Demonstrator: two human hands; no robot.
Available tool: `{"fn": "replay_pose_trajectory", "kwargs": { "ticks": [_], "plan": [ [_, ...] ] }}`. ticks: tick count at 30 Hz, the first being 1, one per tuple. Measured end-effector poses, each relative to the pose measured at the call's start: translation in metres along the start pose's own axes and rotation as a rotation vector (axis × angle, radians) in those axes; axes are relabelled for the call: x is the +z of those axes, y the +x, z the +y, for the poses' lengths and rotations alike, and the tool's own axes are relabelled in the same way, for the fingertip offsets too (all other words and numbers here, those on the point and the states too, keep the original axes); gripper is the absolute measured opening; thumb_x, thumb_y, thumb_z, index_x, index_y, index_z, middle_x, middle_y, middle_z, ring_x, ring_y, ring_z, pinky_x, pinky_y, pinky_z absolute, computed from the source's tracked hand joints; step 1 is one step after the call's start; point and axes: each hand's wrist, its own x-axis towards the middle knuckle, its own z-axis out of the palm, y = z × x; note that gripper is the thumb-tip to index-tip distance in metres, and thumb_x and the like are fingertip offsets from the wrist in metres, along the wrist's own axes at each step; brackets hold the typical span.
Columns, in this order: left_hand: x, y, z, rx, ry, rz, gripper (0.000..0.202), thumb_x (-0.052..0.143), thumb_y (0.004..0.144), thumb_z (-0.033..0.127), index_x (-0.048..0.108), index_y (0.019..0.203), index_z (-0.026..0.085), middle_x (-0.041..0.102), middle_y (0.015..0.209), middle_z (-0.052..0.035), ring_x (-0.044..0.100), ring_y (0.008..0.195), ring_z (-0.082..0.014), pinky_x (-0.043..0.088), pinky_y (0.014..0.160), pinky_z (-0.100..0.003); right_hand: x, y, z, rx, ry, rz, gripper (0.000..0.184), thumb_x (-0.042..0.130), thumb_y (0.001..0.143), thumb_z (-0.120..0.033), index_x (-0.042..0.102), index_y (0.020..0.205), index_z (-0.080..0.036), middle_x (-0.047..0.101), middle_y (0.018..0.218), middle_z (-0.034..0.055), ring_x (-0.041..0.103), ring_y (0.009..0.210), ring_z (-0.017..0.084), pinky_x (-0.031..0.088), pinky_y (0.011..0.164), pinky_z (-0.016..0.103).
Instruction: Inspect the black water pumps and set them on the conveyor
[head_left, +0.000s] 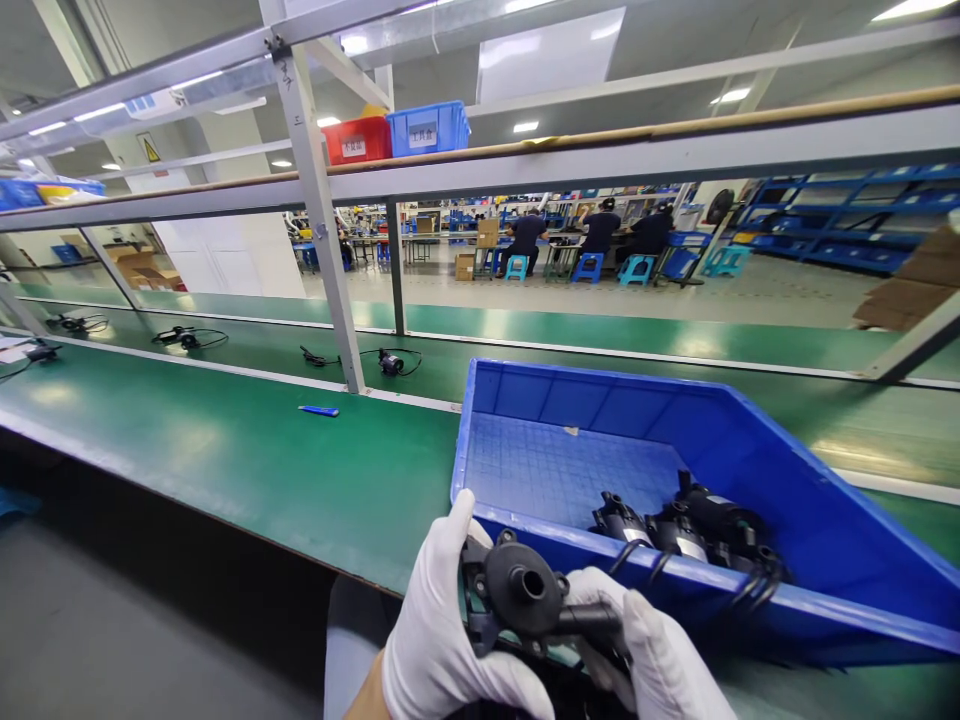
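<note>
Both my hands wear white gloves and grip one black pump [529,592] at the bottom of the view. My left hand [442,630] wraps its left side, thumb up along the body. My right hand [660,660] closes on the pump's outlet pipe from the right. The pump's round face with a centre port points up at me. Just beyond it stands a blue plastic bin [570,400], tilted toward me, with several more black pumps [682,525] and their cables lying at its near right corner.
A green conveyor belt [225,440] runs left to right, with a blue pen-like tool [319,410] and further wired pumps [390,362] on it. Metal frame posts [322,220] rise from the belt. Red and blue bins sit on the upper shelf. People sit at benches far behind.
</note>
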Motion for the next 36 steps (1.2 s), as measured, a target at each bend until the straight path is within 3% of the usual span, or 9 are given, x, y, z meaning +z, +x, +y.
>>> {"fn": "replay_pose_trajectory", "kwargs": {
  "ticks": [8, 13, 17, 20, 22, 26, 31, 33, 36],
  "plan": [
    [0.003, 0.001, 0.005, -0.097, -0.033, 0.012, 0.147, 0.083, 0.046, 0.086, 0.026, 0.165, 0.021, 0.058, 0.116, -0.0098, 0.061, 0.104, -0.0319, 0.043, 0.102, -0.049, -0.002, 0.005, 0.007, 0.086, 0.067, 0.012, 0.085, 0.031, 0.087, -0.095, 0.070, 0.078, -0.020, 0.042, 0.060, -0.0001, 0.040, 0.056, 0.014, 0.031, 0.055, 0.026],
    [0.006, 0.001, 0.017, -0.171, 0.027, 0.018, 0.144, 0.082, 0.047, 0.087, 0.031, 0.163, 0.018, 0.057, 0.119, -0.0128, 0.059, 0.110, -0.0360, 0.042, 0.107, -0.053, -0.010, 0.018, 0.007, 0.011, -0.079, -0.005, 0.069, 0.047, 0.088, -0.087, 0.066, 0.073, -0.023, 0.055, 0.064, 0.0037, 0.047, 0.058, 0.018, 0.046, 0.054, 0.027],
    [-0.002, -0.006, 0.016, -0.038, 0.073, 0.013, 0.146, 0.081, 0.045, 0.088, 0.027, 0.165, 0.024, 0.053, 0.138, -0.0163, 0.055, 0.126, -0.0407, 0.037, 0.117, -0.055, -0.015, 0.022, -0.002, -0.069, -0.120, 0.034, 0.063, 0.059, 0.086, -0.083, 0.066, 0.071, -0.022, 0.059, 0.069, 0.0034, 0.054, 0.063, 0.017, 0.051, 0.056, 0.024],
    [-0.015, -0.012, 0.006, 0.137, 0.092, 0.100, 0.121, 0.066, 0.066, 0.090, 0.026, 0.165, 0.032, 0.041, 0.160, -0.0143, 0.039, 0.148, -0.0418, 0.025, 0.126, -0.055, -0.023, 0.023, -0.001, -0.235, -0.066, -0.080, 0.062, 0.060, 0.087, -0.082, 0.075, 0.081, -0.023, 0.067, 0.078, 0.0048, 0.064, 0.073, 0.019, 0.057, 0.069, 0.026],
    [-0.023, -0.013, -0.001, 0.168, 0.078, 0.193, 0.097, 0.047, 0.086, 0.086, 0.028, 0.164, 0.032, 0.042, 0.161, -0.0130, 0.038, 0.150, -0.0382, 0.024, 0.127, -0.053, -0.029, 0.024, 0.002, -0.268, -0.043, -0.107, 0.063, 0.060, 0.086, -0.083, 0.076, 0.080, -0.022, 0.068, 0.079, 0.0063, 0.066, 0.076, 0.021, 0.059, 0.074, 0.030],
    [-0.027, -0.012, -0.003, 0.051, 0.020, 0.268, 0.074, 0.037, 0.099, 0.075, 0.044, 0.156, 0.027, 0.056, 0.150, -0.0121, 0.052, 0.138, -0.0324, 0.035, 0.120, -0.046, -0.029, 0.027, 0.004, -0.171, 0.020, -0.017, 0.069, 0.054, 0.085, -0.087, 0.065, 0.069, -0.021, 0.061, 0.071, 0.0061, 0.055, 0.062, 0.019, 0.052, 0.058, 0.029],
    [-0.015, -0.016, 0.009, -0.145, -0.085, 0.206, 0.065, 0.041, 0.101, 0.070, 0.064, 0.141, 0.025, 0.071, 0.122, -0.0110, 0.065, 0.101, -0.0257, 0.053, 0.093, -0.039, -0.006, 0.031, -0.022, 0.186, 0.218, -0.001, 0.062, 0.063, 0.083, -0.082, 0.057, 0.078, -0.021, 0.043, 0.062, -0.0026, 0.044, 0.055, 0.013, 0.042, 0.055, 0.026],
    [-0.009, -0.018, 0.014, -0.212, -0.142, 0.192, 0.073, 0.043, 0.097, 0.075, 0.061, 0.146, 0.023, 0.070, 0.126, -0.0131, 0.066, 0.101, -0.0280, 0.055, 0.092, -0.040, 0.003, 0.034, -0.031, 0.204, 0.215, 0.017, 0.065, 0.063, 0.083, -0.081, 0.047, 0.066, -0.020, 0.041, 0.058, -0.0035, 0.040, 0.054, 0.011, 0.038, 0.056, 0.024],
    [-0.003, -0.019, 0.021, -0.245, -0.171, 0.156, 0.093, 0.052, 0.088, 0.082, 0.046, 0.157, 0.020, 0.060, 0.144, -0.0174, 0.062, 0.120, -0.0356, 0.053, 0.103, -0.045, 0.012, 0.038, -0.040, 0.175, 0.114, 0.005, 0.073, 0.057, 0.081, -0.087, 0.036, 0.056, -0.022, 0.043, 0.052, -0.0011, 0.037, 0.054, 0.012, 0.037, 0.059, 0.027]
  ]
}}
